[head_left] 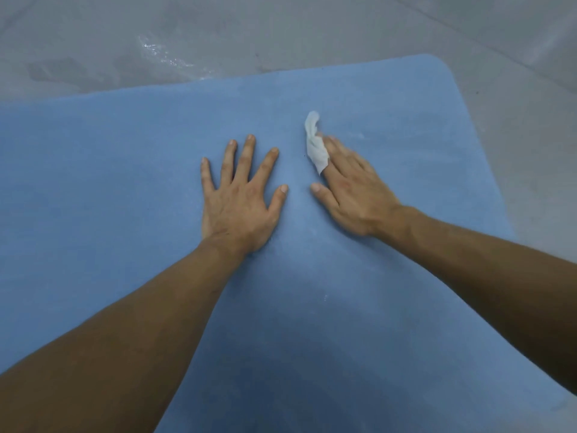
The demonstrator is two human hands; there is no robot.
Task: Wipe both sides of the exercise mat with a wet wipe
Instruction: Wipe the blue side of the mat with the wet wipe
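A blue exercise mat (125, 170) lies flat on the floor and fills most of the view; its rounded far right corner shows. My left hand (237, 198) rests flat on the mat near the middle, palm down with fingers spread. Just to its right, my right hand (349, 189) presses a crumpled white wet wipe (315, 145) onto the mat with straight fingers. Part of the wipe drapes over the index finger, and the rest sticks out beyond the fingertips. The thumb is stretched out toward my left hand.
Grey tiled floor (312, 29) surrounds the mat beyond its far and right edges. A wet, shiny patch (162, 54) lies on the floor just beyond the mat's far edge.
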